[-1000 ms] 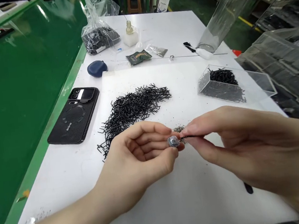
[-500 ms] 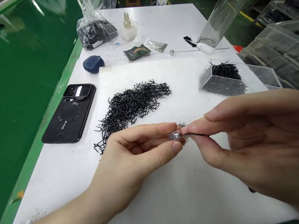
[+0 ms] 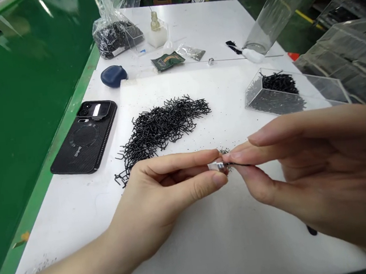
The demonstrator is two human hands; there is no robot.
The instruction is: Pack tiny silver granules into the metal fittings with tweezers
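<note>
Between the thumb and forefinger of my left hand (image 3: 171,186) is a small shiny metal piece (image 3: 217,166), squared and silvery. My right hand (image 3: 304,172) pinches a thin, short black rod (image 3: 240,164), whose left end meets the metal piece. Whether the rod's tip sits inside the metal piece is too small to make out. Behind my hands a scatter of tiny bits (image 3: 224,152) lies on the white sheet. Just beyond my left hand spreads a loose pile of short bent black pieces (image 3: 165,123).
A black phone (image 3: 85,138) lies on the left, with a blue rounded object (image 3: 114,76) behind it. On the right stands a clear box (image 3: 273,95) of black pieces. Farther back are a bagged black heap (image 3: 113,37), a small bottle (image 3: 156,33), a green packet (image 3: 167,61) and a clear cylinder (image 3: 266,28).
Both hands keep their pinch and stay joined at the metal piece, which looks slightly turned and shifted a little right. The view has tilted slightly; the items on the table stay put.
</note>
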